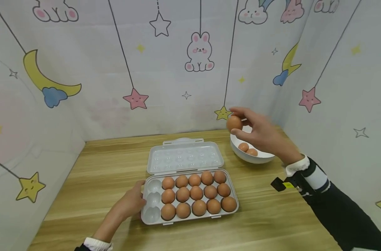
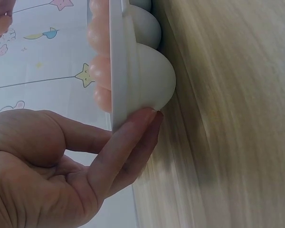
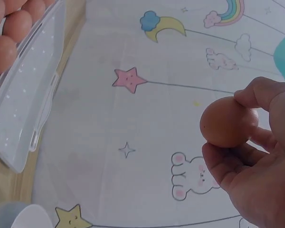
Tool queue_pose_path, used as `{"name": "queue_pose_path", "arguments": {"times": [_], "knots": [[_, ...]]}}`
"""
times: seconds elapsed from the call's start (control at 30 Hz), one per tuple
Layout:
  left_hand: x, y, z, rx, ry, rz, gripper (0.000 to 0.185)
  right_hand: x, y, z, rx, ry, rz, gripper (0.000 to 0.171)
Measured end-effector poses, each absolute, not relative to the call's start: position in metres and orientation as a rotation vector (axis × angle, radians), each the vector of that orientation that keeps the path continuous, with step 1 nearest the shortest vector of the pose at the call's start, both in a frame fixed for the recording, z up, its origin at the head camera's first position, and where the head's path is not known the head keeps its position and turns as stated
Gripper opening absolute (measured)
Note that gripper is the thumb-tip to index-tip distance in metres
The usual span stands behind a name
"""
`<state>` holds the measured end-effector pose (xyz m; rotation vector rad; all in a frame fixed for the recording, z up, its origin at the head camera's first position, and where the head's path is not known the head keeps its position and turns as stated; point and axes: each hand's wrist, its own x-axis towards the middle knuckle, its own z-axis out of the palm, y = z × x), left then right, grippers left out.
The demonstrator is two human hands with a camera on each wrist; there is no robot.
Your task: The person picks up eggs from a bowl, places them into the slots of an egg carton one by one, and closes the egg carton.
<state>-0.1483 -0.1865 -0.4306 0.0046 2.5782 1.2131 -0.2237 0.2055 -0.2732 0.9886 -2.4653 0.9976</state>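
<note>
My right hand pinches a brown egg between thumb and fingertips, in the air above the near-left rim of a white bowl. In the right wrist view the egg stays mostly uncovered. Two brown eggs show inside the bowl; the hand hides part of it. My left hand grips the left end of an open plastic egg carton. In the left wrist view its fingers curl under a rounded cup of the carton. Brown eggs fill the carton except the leftmost column of three hollows.
The carton's clear lid lies folded back on the wooden table. Behind and at both sides hangs a white cloth printed with stars, moons and rabbits. The bowl stands right of the lid, near the back edge.
</note>
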Motion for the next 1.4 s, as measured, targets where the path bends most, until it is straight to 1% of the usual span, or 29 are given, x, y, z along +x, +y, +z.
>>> {"name": "queue_pose_path", "arguments": {"times": [0.07,0.27,0.37,0.6,1.0,1.2,1.4], "knots": [[-0.148,-0.187,-0.430,-0.002,2.576,1.208,0.067,-0.218,0.194,-0.270,1.086,-2.418,1.026,0.053],[-0.148,-0.187,-0.430,0.011,2.582,1.201,0.068,-0.192,0.152,-0.253,1.237,-2.387,1.138,0.040],[-0.148,-0.186,-0.431,0.006,2.578,1.207,0.068,-0.189,0.134,-0.258,1.311,-2.369,1.227,0.037],[-0.148,-0.188,-0.430,0.007,2.580,1.204,0.067,-0.209,0.098,-0.298,1.463,-2.411,1.247,0.038],[-0.147,-0.189,-0.428,0.035,2.588,1.227,0.066,-0.214,0.027,-0.339,1.576,-2.586,1.019,0.035],[-0.147,-0.191,-0.428,0.059,2.608,1.212,0.066,-0.221,0.001,-0.367,1.503,-2.785,0.941,0.034],[-0.146,-0.191,-0.427,0.065,2.603,1.222,0.066,-0.231,-0.017,-0.389,1.438,-2.928,0.750,0.035]]}}
